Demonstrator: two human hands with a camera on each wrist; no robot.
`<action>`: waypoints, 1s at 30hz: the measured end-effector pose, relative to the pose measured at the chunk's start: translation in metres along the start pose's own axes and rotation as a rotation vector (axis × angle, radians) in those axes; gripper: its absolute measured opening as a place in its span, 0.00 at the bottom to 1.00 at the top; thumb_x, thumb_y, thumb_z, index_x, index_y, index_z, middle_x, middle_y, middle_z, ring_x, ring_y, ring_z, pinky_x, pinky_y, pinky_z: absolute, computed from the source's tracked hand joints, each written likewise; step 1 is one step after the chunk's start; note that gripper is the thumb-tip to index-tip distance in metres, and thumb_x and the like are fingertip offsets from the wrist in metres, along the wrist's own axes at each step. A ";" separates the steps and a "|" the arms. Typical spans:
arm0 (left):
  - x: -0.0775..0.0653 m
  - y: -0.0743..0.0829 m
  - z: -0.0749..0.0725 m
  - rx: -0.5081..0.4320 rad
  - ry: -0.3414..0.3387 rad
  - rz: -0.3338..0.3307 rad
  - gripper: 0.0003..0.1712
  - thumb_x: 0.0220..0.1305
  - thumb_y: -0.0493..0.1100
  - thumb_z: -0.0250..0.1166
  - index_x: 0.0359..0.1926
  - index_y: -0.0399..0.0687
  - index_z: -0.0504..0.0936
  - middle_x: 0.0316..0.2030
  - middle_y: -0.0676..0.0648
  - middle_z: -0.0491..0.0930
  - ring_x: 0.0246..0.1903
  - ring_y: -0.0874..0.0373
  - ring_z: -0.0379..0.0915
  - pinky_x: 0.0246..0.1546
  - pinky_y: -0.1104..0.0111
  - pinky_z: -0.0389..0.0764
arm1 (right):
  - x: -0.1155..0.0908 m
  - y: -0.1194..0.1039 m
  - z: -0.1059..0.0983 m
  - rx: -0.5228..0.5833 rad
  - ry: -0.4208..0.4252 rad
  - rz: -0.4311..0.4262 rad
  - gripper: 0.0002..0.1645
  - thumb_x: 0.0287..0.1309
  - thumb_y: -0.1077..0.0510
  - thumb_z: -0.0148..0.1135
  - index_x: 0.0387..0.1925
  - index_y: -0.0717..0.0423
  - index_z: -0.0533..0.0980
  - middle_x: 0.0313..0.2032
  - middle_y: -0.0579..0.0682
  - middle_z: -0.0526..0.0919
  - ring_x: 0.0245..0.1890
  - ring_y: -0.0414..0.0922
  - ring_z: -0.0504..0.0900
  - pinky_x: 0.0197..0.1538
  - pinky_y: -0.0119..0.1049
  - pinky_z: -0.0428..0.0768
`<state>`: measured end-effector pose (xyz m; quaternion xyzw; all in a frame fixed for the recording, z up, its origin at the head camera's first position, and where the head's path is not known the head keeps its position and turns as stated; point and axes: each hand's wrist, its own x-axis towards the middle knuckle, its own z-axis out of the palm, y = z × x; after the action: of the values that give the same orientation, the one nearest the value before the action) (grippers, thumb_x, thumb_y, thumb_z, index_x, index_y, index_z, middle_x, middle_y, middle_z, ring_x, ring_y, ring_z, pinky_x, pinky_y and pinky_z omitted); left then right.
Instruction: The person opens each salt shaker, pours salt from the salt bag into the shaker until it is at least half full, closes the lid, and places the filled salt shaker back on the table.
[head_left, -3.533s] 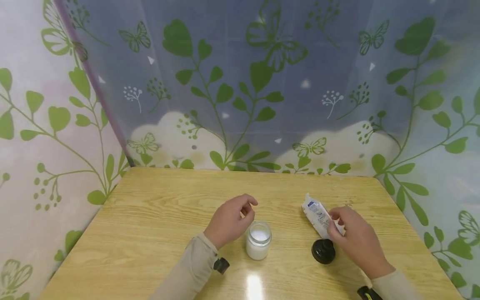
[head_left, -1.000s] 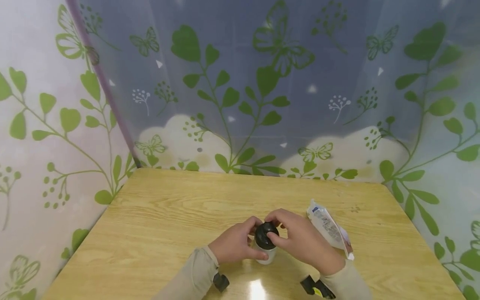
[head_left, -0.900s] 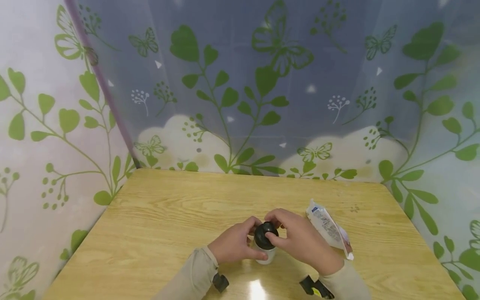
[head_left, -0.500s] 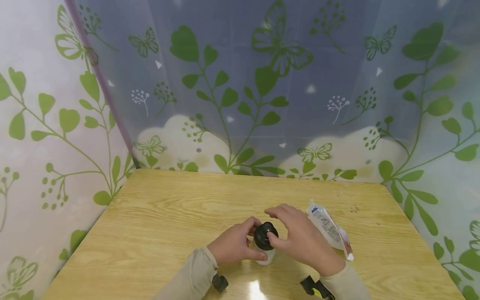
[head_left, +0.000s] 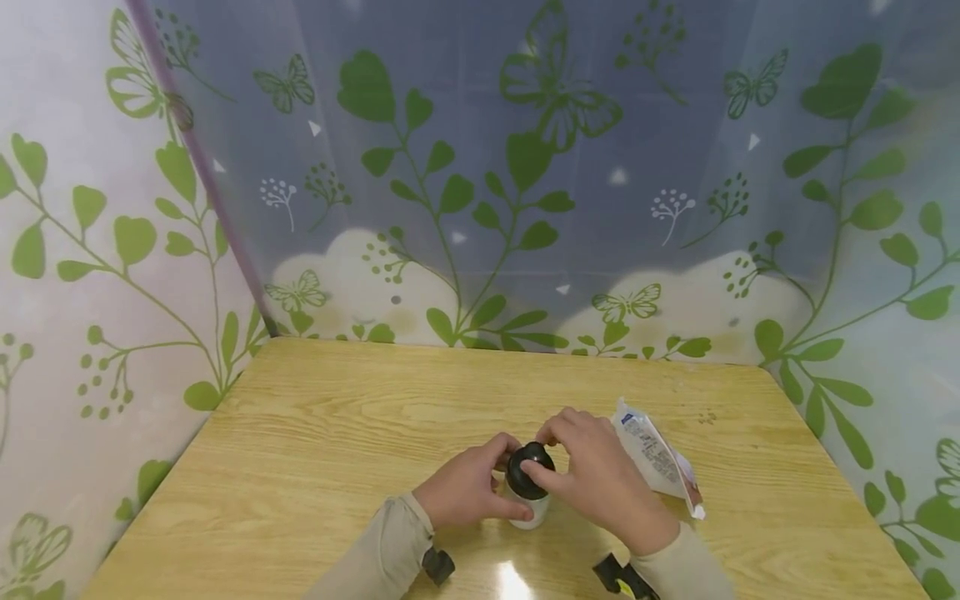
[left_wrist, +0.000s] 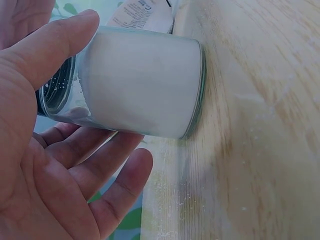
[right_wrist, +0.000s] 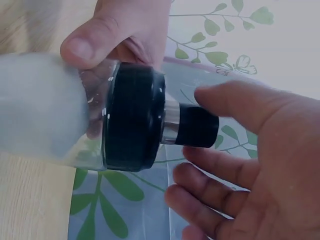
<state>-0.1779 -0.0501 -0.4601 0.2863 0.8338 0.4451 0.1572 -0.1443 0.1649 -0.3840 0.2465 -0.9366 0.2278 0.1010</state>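
A glass jar [head_left: 528, 513] filled with white powder stands upright on the wooden table. My left hand [head_left: 467, 487] grips it by the upper side, its thumb and fingers on either side of the glass. A black lid [right_wrist: 134, 117] with a silver-collared knob [right_wrist: 197, 125] sits on the jar's mouth. At the lid's top, my right hand [head_left: 600, 477] pinches the knob between thumb and curled fingers. Through the glass, the left wrist view shows the powder [left_wrist: 142, 80] reaching most of the way up, with white specks near the lid.
A white printed packet [head_left: 660, 458] lies on the table [head_left: 345, 417] just right of my right hand. Patterned curtains [head_left: 450, 167] rise behind the table and at both sides. White grains are scattered on the wood near the jar.
Earlier the jar stood uncovered, with the lid on the table and my right hand at the packet. The lid now sits on the jar. Lately my right fingers spread, then closed back round the knob.
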 end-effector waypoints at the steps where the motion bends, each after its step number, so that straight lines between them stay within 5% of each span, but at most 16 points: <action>1: 0.000 0.000 0.000 0.004 0.001 -0.001 0.35 0.57 0.59 0.78 0.61 0.62 0.72 0.54 0.60 0.82 0.55 0.65 0.77 0.48 0.66 0.81 | 0.000 0.000 0.000 -0.002 -0.008 -0.005 0.16 0.61 0.47 0.74 0.47 0.46 0.83 0.39 0.39 0.81 0.39 0.40 0.79 0.47 0.49 0.75; 8: 0.002 -0.001 0.001 0.024 0.006 -0.006 0.35 0.56 0.59 0.79 0.60 0.62 0.73 0.53 0.59 0.82 0.54 0.65 0.78 0.45 0.69 0.80 | -0.002 0.003 0.000 0.029 -0.061 -0.105 0.19 0.64 0.54 0.72 0.55 0.52 0.84 0.42 0.39 0.83 0.40 0.38 0.82 0.43 0.38 0.82; 16: 0.001 -0.002 0.000 0.008 0.002 -0.007 0.33 0.57 0.59 0.78 0.60 0.65 0.72 0.52 0.60 0.82 0.52 0.66 0.78 0.41 0.69 0.80 | 0.000 0.002 -0.001 0.048 -0.073 -0.034 0.12 0.63 0.48 0.73 0.45 0.45 0.84 0.38 0.36 0.81 0.34 0.32 0.78 0.38 0.32 0.78; 20: 0.001 -0.002 0.000 0.011 0.004 -0.007 0.34 0.57 0.58 0.78 0.60 0.64 0.72 0.53 0.60 0.82 0.53 0.66 0.77 0.41 0.69 0.80 | -0.001 0.003 0.001 0.056 -0.129 0.024 0.27 0.60 0.44 0.75 0.56 0.51 0.80 0.49 0.43 0.84 0.46 0.42 0.83 0.48 0.42 0.82; 24: 0.001 -0.003 0.001 0.030 0.011 -0.004 0.35 0.57 0.59 0.78 0.62 0.62 0.72 0.53 0.60 0.82 0.53 0.66 0.77 0.42 0.70 0.80 | -0.003 0.006 0.002 0.113 -0.240 0.042 0.49 0.59 0.48 0.76 0.75 0.60 0.64 0.63 0.54 0.80 0.60 0.53 0.81 0.58 0.52 0.80; 30: 0.001 -0.002 0.001 0.034 0.016 -0.002 0.36 0.56 0.58 0.79 0.62 0.61 0.72 0.53 0.60 0.82 0.53 0.66 0.77 0.43 0.70 0.80 | -0.002 0.006 0.002 0.134 -0.285 0.035 0.49 0.61 0.50 0.75 0.76 0.60 0.62 0.61 0.57 0.81 0.56 0.51 0.83 0.56 0.50 0.81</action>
<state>-0.1791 -0.0494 -0.4624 0.2846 0.8427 0.4331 0.1460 -0.1458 0.1698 -0.3885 0.2663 -0.9282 0.2544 -0.0536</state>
